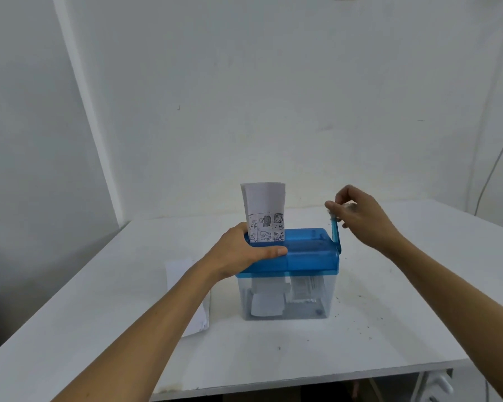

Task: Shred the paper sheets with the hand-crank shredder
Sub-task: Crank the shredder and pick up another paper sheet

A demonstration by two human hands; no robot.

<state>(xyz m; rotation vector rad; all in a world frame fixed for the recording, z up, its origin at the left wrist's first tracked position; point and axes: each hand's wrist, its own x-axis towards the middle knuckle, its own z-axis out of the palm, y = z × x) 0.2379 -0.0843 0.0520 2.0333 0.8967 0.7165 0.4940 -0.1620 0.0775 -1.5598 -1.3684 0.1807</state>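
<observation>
Folded paper sheets (264,211), standing straight up in the slot on top of the shredder (305,253), near its left end. Plain white up high, little black drawings in boxes lower down, bottom edge down inside the slot. Thin and floppy, a few layers thick, top edges a bit uneven.

Under the paper, a blue see-through lid (311,264) of smooth hard plastic, long from left to right. Below that, a clear box (327,285) with white strips and scraps (267,304) piled inside.

On the right end of the lid, the blue crank (335,233), arm pointing straight up. Right at its top end, the right hand (357,216), fingers curled and pinching it, a bit blurry. No reaching needed, with the crank's end in those fingers. Next, most likely: turning it round in a circle beside the shredder's right end. Much nearer the crank than the other hand.

Just left of the paper, the left hand (241,253), gripping the left end of the lid, thumb flat along the front, fingers over the back. Probably there to stop the light box from tipping or sliding.

Around all that, a white table (389,329), flat and smooth, with tiny dark specks (357,323) to the right of the box. More white sheets (180,274) lying flat to the left, partly hidden under the left arm. Behind, a bare white wall (244,82) and a thin cable (496,161) hanging down at the far right.
</observation>
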